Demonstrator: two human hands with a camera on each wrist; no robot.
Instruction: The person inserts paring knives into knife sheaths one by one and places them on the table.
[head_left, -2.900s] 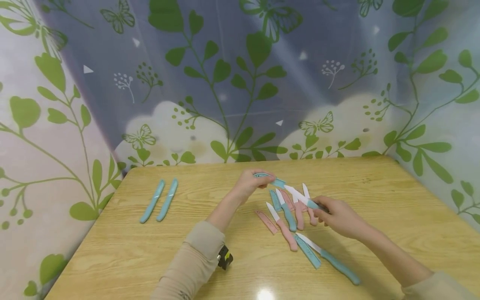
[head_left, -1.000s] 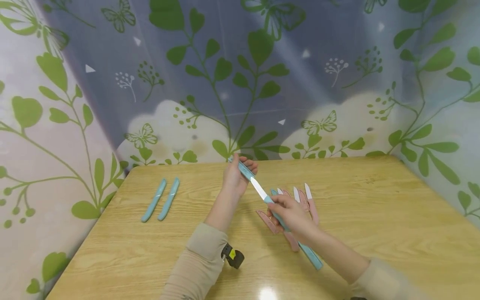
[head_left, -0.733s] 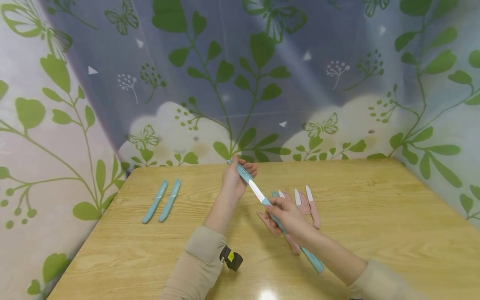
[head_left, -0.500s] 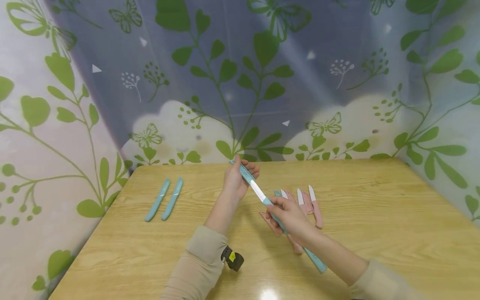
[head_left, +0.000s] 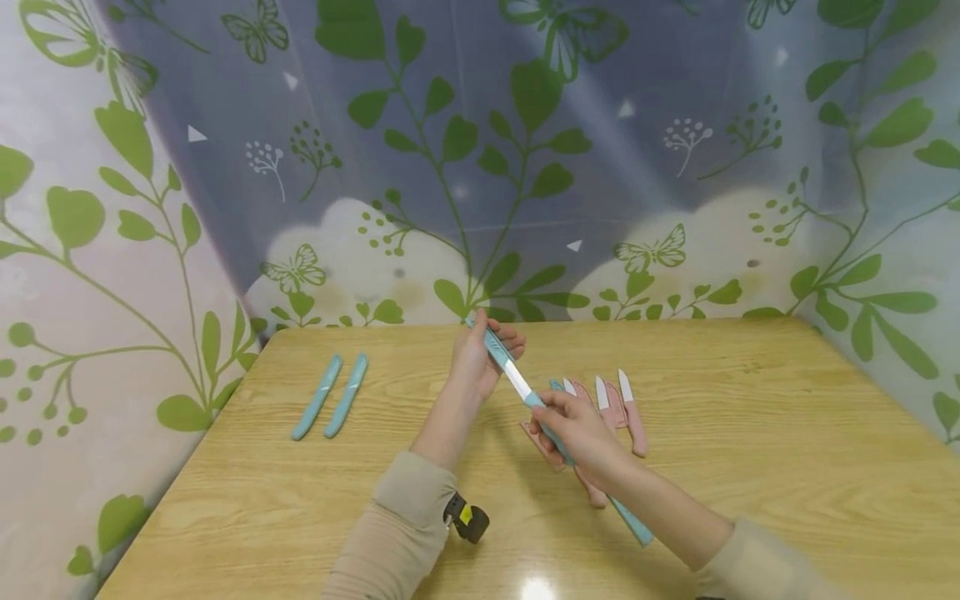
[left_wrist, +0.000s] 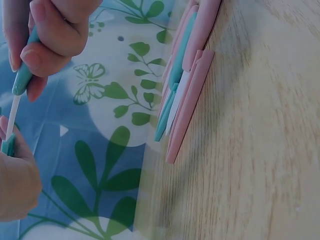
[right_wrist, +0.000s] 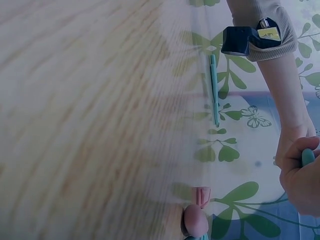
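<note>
My left hand [head_left: 474, 360] holds a blue slotted sheath [head_left: 493, 346], with the thumb along it and the other fingers loosely bent. Pinched in my right hand [head_left: 585, 433] is a blue-handled knife, its white blade [head_left: 517, 380] lined up with the sheath and partly inside it. In the left wrist view a strip of blade shows between the knife handle [left_wrist: 23, 77] and the sheath [left_wrist: 8, 145]. Below the right hand lie pink-handled knives [head_left: 633, 425], a pink sheath [head_left: 617, 406] and another blue sheath [head_left: 632, 523], partly hidden by the hand and forearm.
Two blue knives in sheaths, one [head_left: 317, 398] and another [head_left: 347, 397], lie side by side at the left of the wooden table [head_left: 247, 500]. A patterned cloth [head_left: 420, 167] hangs behind the table. A black wrist camera [head_left: 468, 518] sits by the left sleeve.
Both hands have come left from above the pile, bringing the bare knife into line with its sheath. Over the last second slightly less blade shows; otherwise the hands barely move.
</note>
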